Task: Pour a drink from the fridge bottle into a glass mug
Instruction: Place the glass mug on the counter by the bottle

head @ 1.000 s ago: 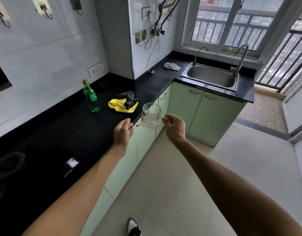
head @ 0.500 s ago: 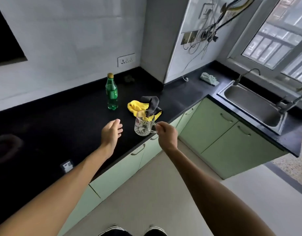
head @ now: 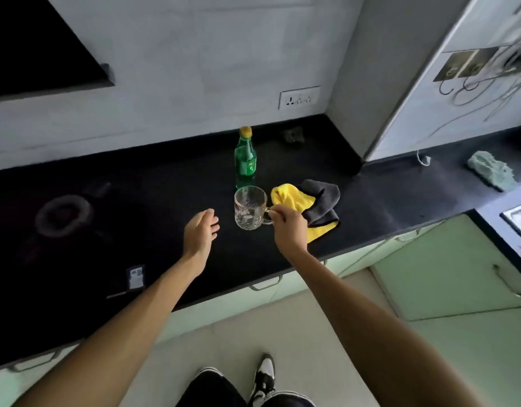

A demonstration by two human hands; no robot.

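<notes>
A clear cut-glass mug (head: 249, 211) is upright and empty, low over the black counter (head: 165, 224); whether it touches the counter I cannot tell. My right hand (head: 288, 227) pinches its handle from the right. Behind the mug stands a green bottle (head: 245, 160) with a yellow cap, upright and closed. My left hand (head: 201, 232) hovers to the left of the mug, fingers apart, holding nothing.
A yellow and grey cloth (head: 309, 207) lies just right of the mug, partly under my right hand. A pale green rag (head: 491, 173) lies near the sink (head: 517, 221) at the far right. A small dark object (head: 293, 136) sits by the wall. A cooktop ring (head: 64, 215) is on the left.
My view has swung left and closer to the counter. My right hand has carried the mug from beyond the counter edge to in front of the bottle. My left hand stayed beside it.
</notes>
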